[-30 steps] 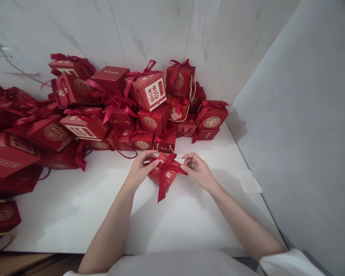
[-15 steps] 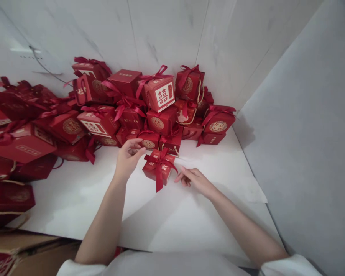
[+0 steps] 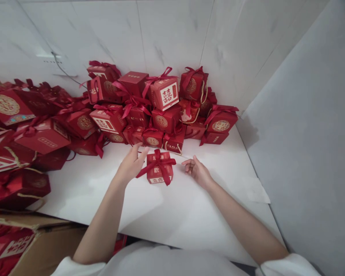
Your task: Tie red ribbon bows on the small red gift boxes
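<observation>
A small red gift box (image 3: 167, 159) with a dark red ribbon bow on top rests on the white table (image 3: 149, 207). Just left of the box is my left hand (image 3: 132, 163), its thumb and fingers apart, near the loose ribbon end and holding nothing. My right hand (image 3: 197, 171) hovers to the right of the box, a gap between them, with its fingers loosely curled, apart and free of any object.
Behind stands a stack of red ribboned boxes (image 3: 161, 119) against the marbled wall (image 3: 178, 30). More red boxes (image 3: 43, 140) are heaped at the left. An open cardboard carton (image 3: 54, 249) holds red boxes at the lower left. A grey panel (image 3: 313, 134) rises at right.
The red box has turned, so its front face and ribbon tails point differently. My right hand has drawn slightly away from it. The view has shifted a little to the left.
</observation>
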Motion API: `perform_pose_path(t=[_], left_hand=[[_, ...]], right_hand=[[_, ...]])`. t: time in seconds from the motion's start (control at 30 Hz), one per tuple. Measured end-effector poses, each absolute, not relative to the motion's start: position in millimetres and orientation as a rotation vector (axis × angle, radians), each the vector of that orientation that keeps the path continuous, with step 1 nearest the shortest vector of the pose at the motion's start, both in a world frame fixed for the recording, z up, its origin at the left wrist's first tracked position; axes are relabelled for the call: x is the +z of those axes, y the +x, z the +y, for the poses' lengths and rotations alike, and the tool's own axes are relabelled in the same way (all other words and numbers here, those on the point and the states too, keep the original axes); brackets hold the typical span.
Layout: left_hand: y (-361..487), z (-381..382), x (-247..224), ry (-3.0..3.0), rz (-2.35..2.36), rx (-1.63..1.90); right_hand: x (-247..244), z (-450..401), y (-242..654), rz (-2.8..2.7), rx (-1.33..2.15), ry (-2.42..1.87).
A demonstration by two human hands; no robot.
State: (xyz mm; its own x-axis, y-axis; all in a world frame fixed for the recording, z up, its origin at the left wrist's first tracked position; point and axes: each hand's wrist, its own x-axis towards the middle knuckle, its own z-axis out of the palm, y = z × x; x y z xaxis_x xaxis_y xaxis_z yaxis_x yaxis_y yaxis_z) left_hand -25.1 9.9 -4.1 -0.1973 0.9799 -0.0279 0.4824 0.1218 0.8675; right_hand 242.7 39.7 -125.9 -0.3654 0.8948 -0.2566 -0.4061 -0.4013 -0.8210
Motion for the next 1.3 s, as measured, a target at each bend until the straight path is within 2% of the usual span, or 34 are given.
perform_pose_path(t=[0.2, 0.3, 0.4, 0.73, 1.07, 1.3], left_hand=[[26, 10, 27, 1.767, 2.164, 0.232], [53, 5, 29, 1.924, 2.238, 0.020], [59, -4, 28, 2.033, 2.086, -0.084], [32, -5, 26, 2.400, 1.730, -0.214], [-6, 35, 0, 2.403, 1.269, 0.106], [-7, 23, -7, 2.419, 1.370, 0.224]], right_hand=[[-131, 45, 255, -0.682, 1.931, -0.862], [-130, 44, 256, -0.676, 1.966, -0.840], [-129, 42, 255, -0.693, 1.979, -0.819], [-130, 41, 254, -0.765, 1.976, -0.785], [-129, 40, 253, -0.816, 1.950, -0.799], [-132, 39, 255, -0.845, 1.954, -0.789]])
